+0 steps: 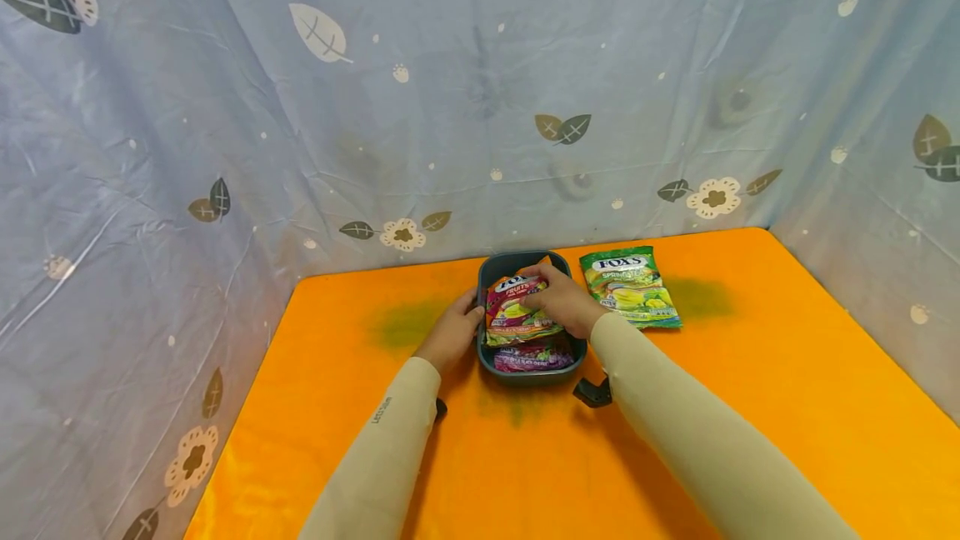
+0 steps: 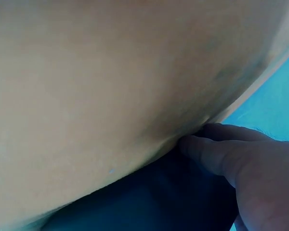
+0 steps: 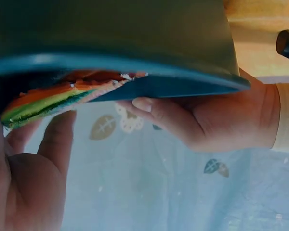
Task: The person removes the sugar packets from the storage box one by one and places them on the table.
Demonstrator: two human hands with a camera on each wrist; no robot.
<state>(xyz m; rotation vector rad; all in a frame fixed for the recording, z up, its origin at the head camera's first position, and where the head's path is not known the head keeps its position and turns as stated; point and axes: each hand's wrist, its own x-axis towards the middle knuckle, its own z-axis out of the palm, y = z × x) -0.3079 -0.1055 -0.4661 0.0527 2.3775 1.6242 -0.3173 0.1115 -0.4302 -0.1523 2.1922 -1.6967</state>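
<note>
In the head view, my left hand (image 1: 453, 327) grips the left rim of a dark blue-green plastic tub (image 1: 525, 380), thumb over the edge. My right hand (image 1: 562, 300) holds a red Fox's Fruits candy bag (image 1: 510, 325) by its right side, tilted in the tub's mouth. Below it lies a purple candy bag (image 1: 532, 359), partly covered. A green Fox's candy bag (image 1: 630, 283) lies flat on the table right of the tub. In the right wrist view, thumb and fingers (image 3: 53, 139) are close around the bag's edge; the left wrist view shows mostly blurred surfaces.
The tub stands on an orange-covered table (image 1: 517, 473) near its back edge. A pale blue curtain (image 1: 450, 148) with leaf and flower prints hangs behind and at both sides. Black wrist-camera parts (image 1: 592, 392) jut out below the right forearm.
</note>
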